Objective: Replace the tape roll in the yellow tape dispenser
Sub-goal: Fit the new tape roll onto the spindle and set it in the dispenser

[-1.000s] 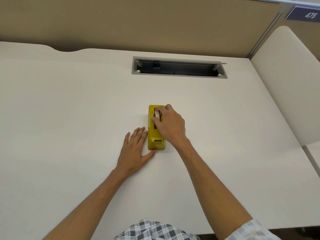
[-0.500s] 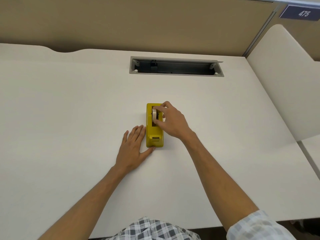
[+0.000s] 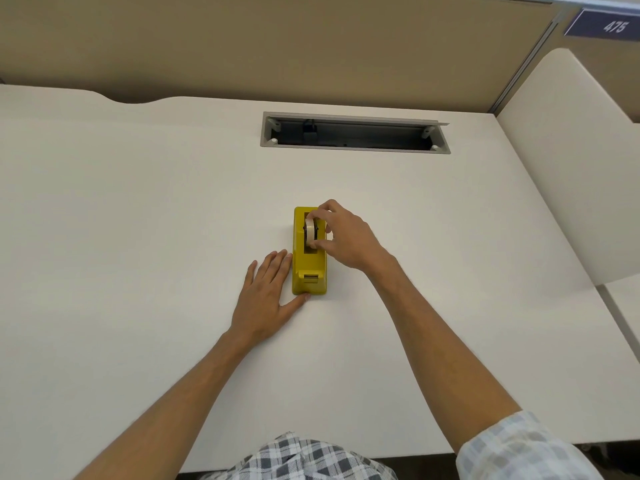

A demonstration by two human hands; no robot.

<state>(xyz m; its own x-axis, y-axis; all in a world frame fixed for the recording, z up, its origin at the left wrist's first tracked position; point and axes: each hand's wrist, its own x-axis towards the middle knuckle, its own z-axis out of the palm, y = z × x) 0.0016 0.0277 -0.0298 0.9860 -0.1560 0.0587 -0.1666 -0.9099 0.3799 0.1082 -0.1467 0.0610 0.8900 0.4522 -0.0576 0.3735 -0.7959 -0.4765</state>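
The yellow tape dispenser point(image 3: 309, 268) lies lengthwise on the white desk point(image 3: 138, 220), its cutter end toward me. A white tape roll point(image 3: 310, 231) stands on edge in the dispenser's slot, raised partly above it. My right hand point(image 3: 341, 237) pinches the roll between thumb and fingers from the right. My left hand point(image 3: 265, 299) lies flat on the desk, fingers apart, pressed against the dispenser's left side, with the thumb at its near corner.
A grey open cable tray point(image 3: 355, 133) is recessed in the desk behind the dispenser. A tan partition point(image 3: 277, 46) bounds the far edge. A pale chair back point(image 3: 571, 174) stands at the right. A number sign point(image 3: 613, 27) hangs upper right.
My right hand has shifted from covering the dispenser's top to pinching the tape roll, which now stands higher out of the slot. The left hand has stayed against the dispenser.
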